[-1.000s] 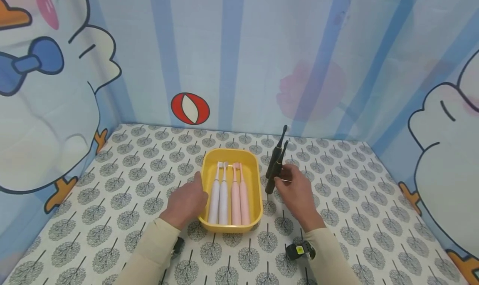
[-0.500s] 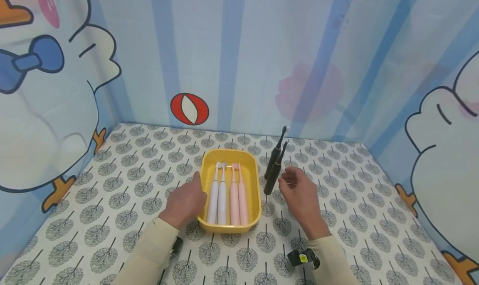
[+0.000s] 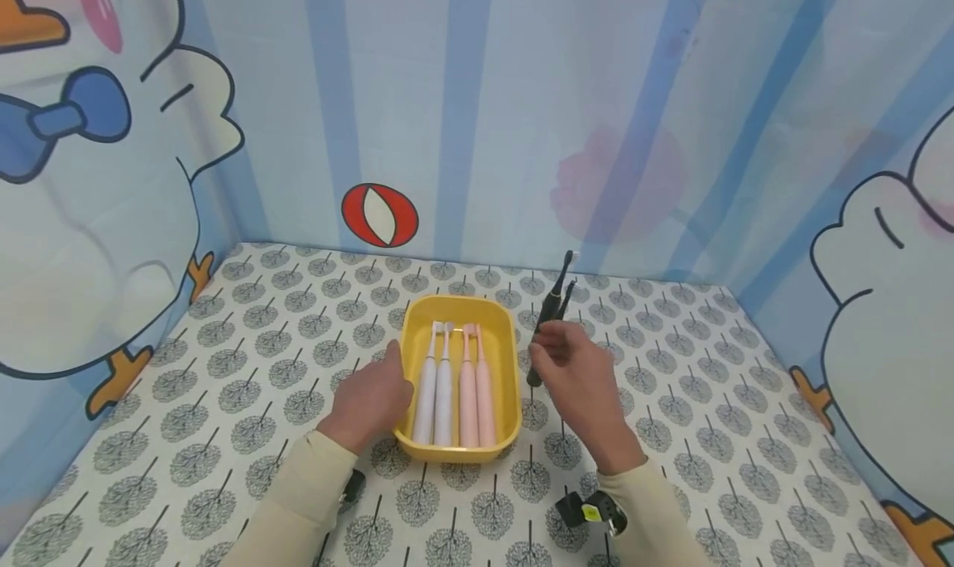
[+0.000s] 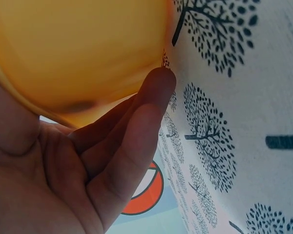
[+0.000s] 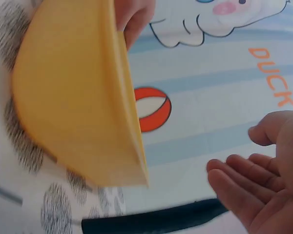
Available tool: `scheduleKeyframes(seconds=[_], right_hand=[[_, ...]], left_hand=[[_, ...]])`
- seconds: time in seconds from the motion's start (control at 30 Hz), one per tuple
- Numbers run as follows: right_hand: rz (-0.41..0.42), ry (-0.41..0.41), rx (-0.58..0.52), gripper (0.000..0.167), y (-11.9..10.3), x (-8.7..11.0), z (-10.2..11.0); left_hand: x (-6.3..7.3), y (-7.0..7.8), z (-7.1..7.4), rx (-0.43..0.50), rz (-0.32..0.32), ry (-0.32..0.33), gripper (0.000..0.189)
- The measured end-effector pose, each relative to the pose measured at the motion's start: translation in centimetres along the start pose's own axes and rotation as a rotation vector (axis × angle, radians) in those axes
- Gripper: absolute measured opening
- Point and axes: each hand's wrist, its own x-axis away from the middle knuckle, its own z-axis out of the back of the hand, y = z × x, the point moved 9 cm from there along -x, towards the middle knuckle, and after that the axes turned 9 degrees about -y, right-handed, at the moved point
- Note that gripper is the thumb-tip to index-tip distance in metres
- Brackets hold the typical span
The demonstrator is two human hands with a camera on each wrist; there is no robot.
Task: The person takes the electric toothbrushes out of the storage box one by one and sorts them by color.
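My left hand grips the left side of a yellow plastic basket, thumb over the rim and fingers along the outside wall. Two white electric toothbrushes and two pink electric toothbrushes lie side by side inside it, heads away from me. Right of the basket lie two black electric toothbrushes, heads also pointing away. Over the nearer one hovers my right hand, covering part of its handle. In the right wrist view its fingers are loosely bent, holding nothing, above a black handle.
A white cloth with grey tree prints covers the table. Behind it hangs a striped blue curtain with cartoon ducks and a red ball print. Both wrists wear dark camera straps.
My right hand let go of the nearer black toothbrush, drew back right, then came left over it again. The left hand kept its hold on the basket.
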Motion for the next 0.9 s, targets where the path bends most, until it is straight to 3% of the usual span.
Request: scheduleKeyframes(seconds=[0.23,0.57,0.77,0.9], right_hand=[[-0.089,-0.116,-0.014,0.038,-1.1,-1.6,-2.2],[-0.174,-0.25,0.087,0.042,-1.7,-3.8,-4.6],[-0.221,-0.374,0.167,0.021,-2.0,-4.9,-6.1],[-0.246,-0.449,0.203,0.041,-2.0,-5.4,-6.9]], left_hand=[[0.1,0.0,0.0,0.002,0.012,-0.005,0.071],[0.1,0.1,0.2,-0.013,0.008,0.0,0.072],[0.0,0.0,0.1,-0.012,0.01,-0.002,0.071],[0.1,0.0,0.1,-0.008,0.007,-0.001,0.071]])
